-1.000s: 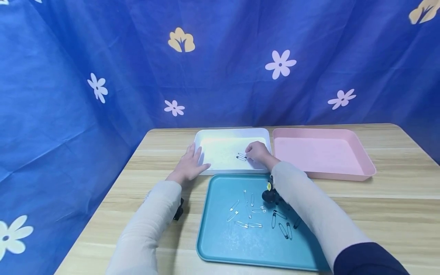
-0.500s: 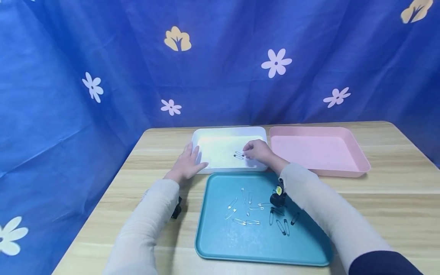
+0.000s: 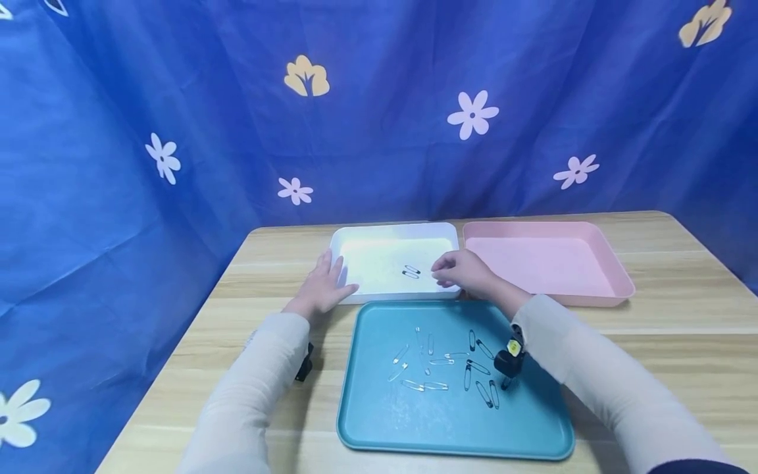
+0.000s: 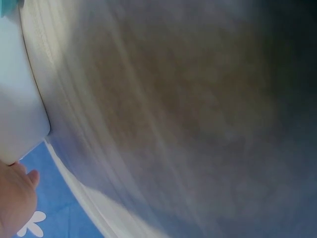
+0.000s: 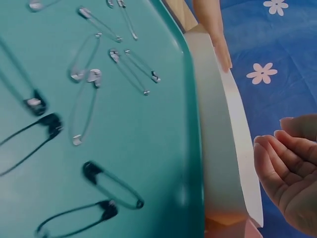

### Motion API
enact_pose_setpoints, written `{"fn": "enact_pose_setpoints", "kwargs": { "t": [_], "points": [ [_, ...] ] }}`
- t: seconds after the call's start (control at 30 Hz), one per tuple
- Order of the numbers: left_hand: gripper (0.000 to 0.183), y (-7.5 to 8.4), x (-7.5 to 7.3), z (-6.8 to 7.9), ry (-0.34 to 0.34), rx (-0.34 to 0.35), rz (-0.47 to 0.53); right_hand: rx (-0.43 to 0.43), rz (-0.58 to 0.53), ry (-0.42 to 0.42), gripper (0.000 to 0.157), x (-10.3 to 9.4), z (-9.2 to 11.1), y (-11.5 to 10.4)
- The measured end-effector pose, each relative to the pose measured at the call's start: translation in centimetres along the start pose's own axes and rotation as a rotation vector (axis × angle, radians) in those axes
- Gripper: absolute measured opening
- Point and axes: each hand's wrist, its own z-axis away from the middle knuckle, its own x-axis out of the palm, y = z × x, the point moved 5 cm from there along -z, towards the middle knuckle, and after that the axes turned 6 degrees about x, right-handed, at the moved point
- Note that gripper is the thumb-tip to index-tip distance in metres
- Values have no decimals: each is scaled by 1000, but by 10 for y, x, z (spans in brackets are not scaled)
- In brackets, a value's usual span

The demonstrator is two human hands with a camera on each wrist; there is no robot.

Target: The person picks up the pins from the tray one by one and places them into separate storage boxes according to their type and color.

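Observation:
My left hand (image 3: 320, 286) rests with its fingers spread at the left rim of the white tray (image 3: 370, 253). Two black safety pins (image 3: 411, 274) lie side by side inside that tray. Just right of them is my right hand (image 3: 466, 271), over the tray's right side. Its fingers are loosely bent, and the right wrist view shows nothing between the thumb and fingertips. Nearer me, the teal tray (image 3: 385, 421) carries several silver safety pins (image 3: 435, 386) on the left and several black safety pins (image 5: 92, 172) on the right.
A pink tray (image 3: 541, 263) stands right of the white one. All three trays are on a wooden table (image 3: 681, 316). A blue curtain (image 3: 379, 131) with flowers hangs behind it. A dark wrist camera (image 3: 509, 362) covers part of a black pin.
My right hand has let go of the upper black safety pin in the white tray and drawn back to the right. The left hand has stayed at the rim.

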Motion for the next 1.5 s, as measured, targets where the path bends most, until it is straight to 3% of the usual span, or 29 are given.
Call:
{"fn": "enact_pose_setpoints", "kwargs": {
  "t": [0.47, 0.93, 1.2, 1.5],
  "points": [
    [78, -2, 4, 0, 4, 2, -2, -90, -34, -74, 24, -9, 35, 18],
    [78, -1, 3, 1, 17, -1, 7, -70, -16, -180, 24, -12, 63, 37],
    [78, -1, 2, 1, 19, 6, 1, -25, 45, -172, 27, -18, 71, 51],
    [77, -2, 2, 1, 17, 11, -5, -56, 67, -199, 24, -15, 77, 62]
  ]
}}
